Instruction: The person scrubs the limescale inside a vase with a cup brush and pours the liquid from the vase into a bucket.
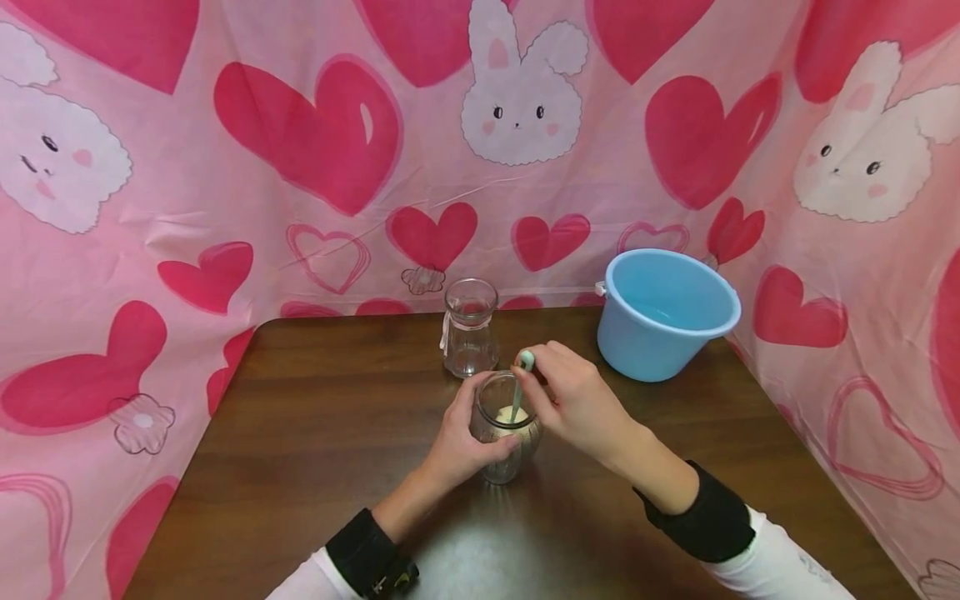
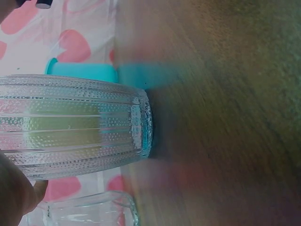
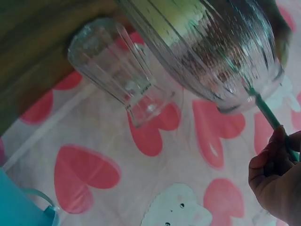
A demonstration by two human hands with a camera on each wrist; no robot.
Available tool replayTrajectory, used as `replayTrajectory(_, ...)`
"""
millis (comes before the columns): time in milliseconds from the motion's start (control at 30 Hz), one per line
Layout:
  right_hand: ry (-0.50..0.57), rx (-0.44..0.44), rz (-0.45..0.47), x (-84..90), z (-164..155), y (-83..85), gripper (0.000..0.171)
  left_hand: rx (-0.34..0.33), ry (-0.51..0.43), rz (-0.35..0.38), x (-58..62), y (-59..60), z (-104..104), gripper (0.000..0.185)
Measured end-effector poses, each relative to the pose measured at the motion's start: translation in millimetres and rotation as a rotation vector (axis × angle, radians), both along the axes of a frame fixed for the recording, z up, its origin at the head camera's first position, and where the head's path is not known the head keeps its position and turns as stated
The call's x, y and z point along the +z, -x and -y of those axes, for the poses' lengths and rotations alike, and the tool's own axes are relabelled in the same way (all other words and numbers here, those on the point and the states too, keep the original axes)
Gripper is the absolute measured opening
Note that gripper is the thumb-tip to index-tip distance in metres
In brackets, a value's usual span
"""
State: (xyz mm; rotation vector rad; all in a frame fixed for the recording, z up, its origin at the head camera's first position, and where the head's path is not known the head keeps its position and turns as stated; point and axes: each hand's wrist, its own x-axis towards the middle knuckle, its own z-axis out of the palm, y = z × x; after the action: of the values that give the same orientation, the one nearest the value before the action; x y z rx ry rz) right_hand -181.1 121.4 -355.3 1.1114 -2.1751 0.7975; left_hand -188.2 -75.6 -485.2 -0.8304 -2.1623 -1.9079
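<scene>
My left hand [image 1: 463,442] grips a clear ribbed glass jar [image 1: 501,471] around its side, thumb across the front below the rim. In my right hand [image 1: 581,404] is the pale green handle [image 3: 267,112] of a bottle brush, pinched near its looped end. The handle runs down through the jar's mouth. Its pale yellow-green head, which looks like sponge, sits inside the jar and shows through the textured glass [image 2: 75,106] in the left wrist view. Upright at the table's middle, the jar is slightly tilted.
Just behind the jar stands a second clear glass jar [image 1: 471,354] with a pink ribbon at its neck. A light blue bucket [image 1: 648,350] is at the back right of the brown wooden table [image 1: 337,417]. Pink heart-patterned cloth [image 1: 322,250] hangs around the back and sides.
</scene>
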Motion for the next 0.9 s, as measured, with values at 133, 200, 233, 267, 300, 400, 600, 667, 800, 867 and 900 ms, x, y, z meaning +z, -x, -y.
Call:
replayTrajectory(133, -0.038, -0.008, 0.027, 0.4, 0, -1.7, 0.015, -0.004, -0.002, -0.005, -0.5, 0.7, 0, 0.083)
replayTrajectory(200, -0.034, -0.014, 0.013, 7.2, 0, -2.4, 0.015, -0.002, -0.001, -0.008, -0.3, 0.7, 0, 0.084)
replayTrajectory(233, -0.029, -0.021, -0.001, 11.7, -1, -2.6, 0.015, -0.001, 0.001, -0.008, 0.0, 0.6, 0, 0.083)
replayTrajectory(267, -0.02, -0.026, -0.02, 16.5, -1, -3.1, 0.016, 0.001, 0.003, -0.005, 0.5, 0.2, 0, 0.083)
replayTrajectory(300, -0.012, -0.03, -0.039, 20.5, -1, -3.2, 0.019, 0.002, 0.003, -0.003, 1.0, 0.1, 0, 0.083)
replayTrajectory(400, -0.009, -0.036, -0.066, 26.7, -1, -3.3, 0.027, 0.007, 0.004, 0.002, 2.5, -0.4, -1, 0.082)
replayTrajectory(600, -0.042, -0.04, 0.021, 7.1, 0, -0.7, 0.018, 0.003, -0.003, -0.011, 0.9, 0.1, -1, 0.083)
replayTrajectory(667, -0.057, -0.049, 0.047, 2.2, 0, 0.1, 0.019, 0.002, -0.001, -0.005, 0.6, 0.6, -1, 0.083)
replayTrajectory(800, -0.065, -0.051, 0.049, 4.4, -1, 0.4, 0.014, 0.0, 0.004, -0.002, 0.4, 1.0, 0, 0.082)
replayTrajectory(867, -0.047, -0.045, 0.01, 11.0, -2, 0.7, 0.018, -0.001, 0.002, -0.008, 0.9, 1.2, 0, 0.082)
replayTrajectory(900, -0.036, -0.043, -0.013, 14.9, -3, 1.1, 0.023, 0.0, -0.002, -0.014, 1.4, 1.3, 0, 0.082)
